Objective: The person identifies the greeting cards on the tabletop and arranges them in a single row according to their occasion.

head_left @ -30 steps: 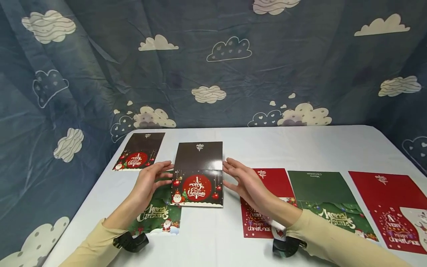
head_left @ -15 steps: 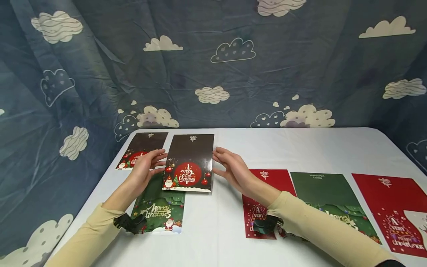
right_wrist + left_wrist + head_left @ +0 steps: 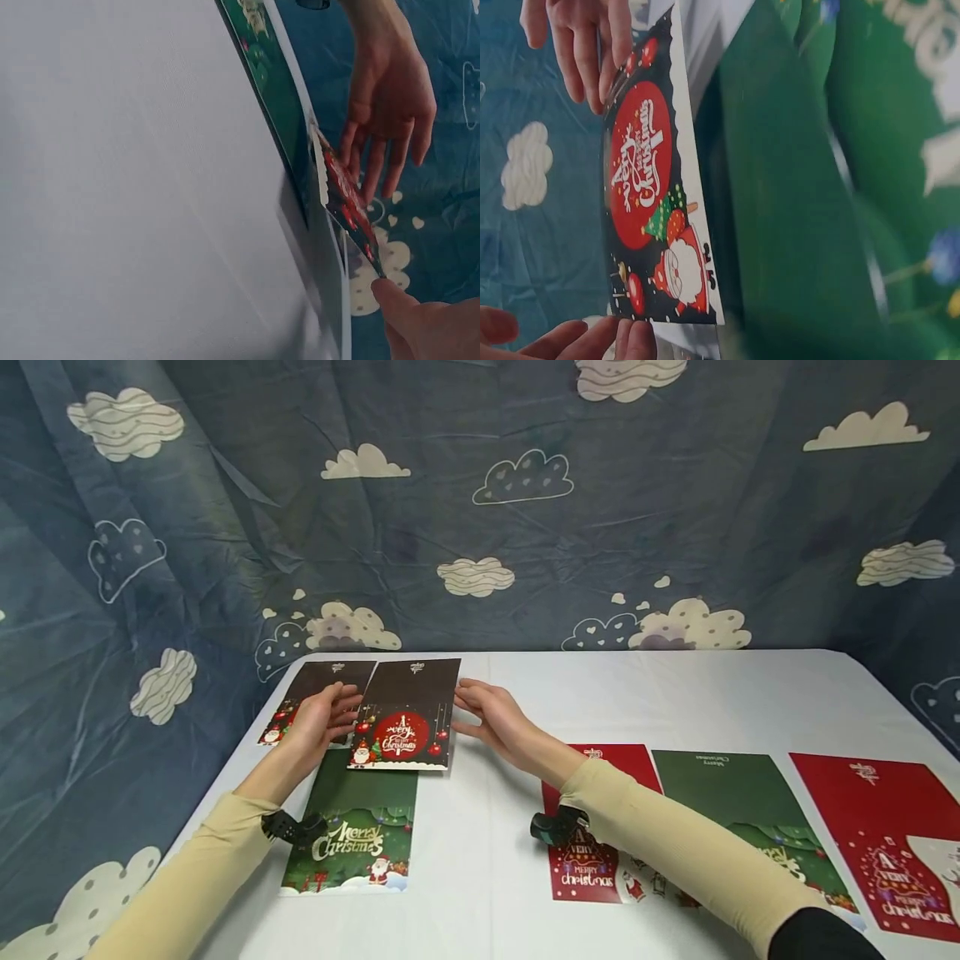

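A dark brown Christmas card (image 3: 401, 714) with a red circle and Santa is held up, slightly tilted, between both hands. My left hand (image 3: 322, 722) has its fairly straight fingertips at the card's left edge. Opposite it, my right hand (image 3: 498, 718) touches the right edge with extended fingers. Below, the card overlaps the top of a green Merry Christmas card (image 3: 348, 852) lying on the table. Partly behind my left hand lies a matching brown card (image 3: 330, 672). In the left wrist view, the held card (image 3: 641, 165) spans the gap between the hands.
A red card (image 3: 611, 760) lies partly under my right forearm, beside a green card (image 3: 712, 785) and another red card (image 3: 870, 802). The white table (image 3: 487, 893) ends at a dark blue cloud-patterned cloth (image 3: 420, 527).
Both hands have carried the brown card left and farther back, toward the matching brown card. More of the green card at the left now shows.
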The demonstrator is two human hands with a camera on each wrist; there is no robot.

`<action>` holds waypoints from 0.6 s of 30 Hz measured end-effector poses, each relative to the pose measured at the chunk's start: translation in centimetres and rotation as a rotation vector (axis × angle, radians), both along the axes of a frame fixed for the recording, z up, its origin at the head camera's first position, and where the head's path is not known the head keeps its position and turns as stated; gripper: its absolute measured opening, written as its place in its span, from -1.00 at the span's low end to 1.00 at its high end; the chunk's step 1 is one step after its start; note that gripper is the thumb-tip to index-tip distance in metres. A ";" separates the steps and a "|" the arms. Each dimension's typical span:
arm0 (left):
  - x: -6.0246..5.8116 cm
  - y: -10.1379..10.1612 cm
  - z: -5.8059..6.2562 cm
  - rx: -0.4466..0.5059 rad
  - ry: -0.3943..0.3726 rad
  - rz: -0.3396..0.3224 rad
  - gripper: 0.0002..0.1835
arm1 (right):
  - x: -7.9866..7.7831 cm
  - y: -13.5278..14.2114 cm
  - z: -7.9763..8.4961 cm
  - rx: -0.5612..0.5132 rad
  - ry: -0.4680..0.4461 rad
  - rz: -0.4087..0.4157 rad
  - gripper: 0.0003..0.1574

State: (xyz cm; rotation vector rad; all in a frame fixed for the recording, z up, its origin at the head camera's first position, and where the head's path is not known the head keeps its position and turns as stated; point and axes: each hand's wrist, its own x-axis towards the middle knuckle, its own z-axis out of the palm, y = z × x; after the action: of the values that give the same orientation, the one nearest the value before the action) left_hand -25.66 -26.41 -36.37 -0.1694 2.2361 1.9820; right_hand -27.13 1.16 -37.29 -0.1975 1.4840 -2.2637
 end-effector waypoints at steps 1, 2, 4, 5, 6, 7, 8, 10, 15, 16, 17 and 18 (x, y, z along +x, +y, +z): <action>-0.3 -0.2 -0.1 -0.004 -0.003 -0.002 -0.38 | -0.3 -0.2 -0.1 0.004 -0.003 -0.001 -0.30; -0.6 -0.3 -0.1 -0.005 -0.007 0.000 -0.38 | -0.6 -0.4 -0.2 0.005 -0.007 -0.002 -0.30; -1.3 -0.4 -0.2 -0.011 -0.009 0.008 -0.37 | -1.2 -0.8 -0.4 0.000 -0.012 -0.003 -0.29; -1.7 -0.3 -0.2 -0.014 -0.011 0.018 -0.36 | -1.5 -0.9 -0.4 0.001 -0.016 -0.006 -0.28; -2.1 -0.3 -0.3 -0.019 -0.012 0.027 -0.36 | -1.8 -1.0 -0.5 0.009 -0.023 -0.008 -0.28; -2.4 -0.3 -0.3 -0.027 -0.015 0.037 -0.36 | -2.2 -1.1 -0.6 0.014 -0.031 -0.009 -0.29; -2.7 -0.2 -0.3 -0.030 -0.018 0.049 -0.36 | -2.5 -1.3 -0.7 0.025 -0.038 -0.009 -0.29; -3.2 -0.3 -0.5 -0.035 -0.028 0.060 -0.36 | -3.2 -1.6 -0.9 0.037 -0.050 -0.010 -0.31; -4.0 -0.5 -0.8 -0.064 -0.074 0.052 -0.35 | -4.2 -2.1 -1.5 0.038 -0.078 -0.044 -0.33; -4.1 -0.6 -0.8 -0.075 -0.082 0.052 -0.35 | -4.2 -2.2 -1.7 0.038 -0.082 -0.045 -0.35; -4.2 -0.7 -0.8 -0.086 -0.093 0.054 -0.35 | -4.2 -2.3 -1.8 0.040 -0.085 -0.047 -0.37; -4.4 -0.7 -0.9 -0.092 -0.103 0.055 -0.35 | -4.2 -2.3 -1.8 0.041 -0.086 -0.046 -0.41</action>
State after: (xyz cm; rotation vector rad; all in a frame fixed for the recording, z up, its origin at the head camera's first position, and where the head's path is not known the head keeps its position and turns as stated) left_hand -30.01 -27.15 -37.27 -0.3392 2.2812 1.8521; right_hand -31.32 -1.16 -39.14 -0.0530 1.5035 -2.2458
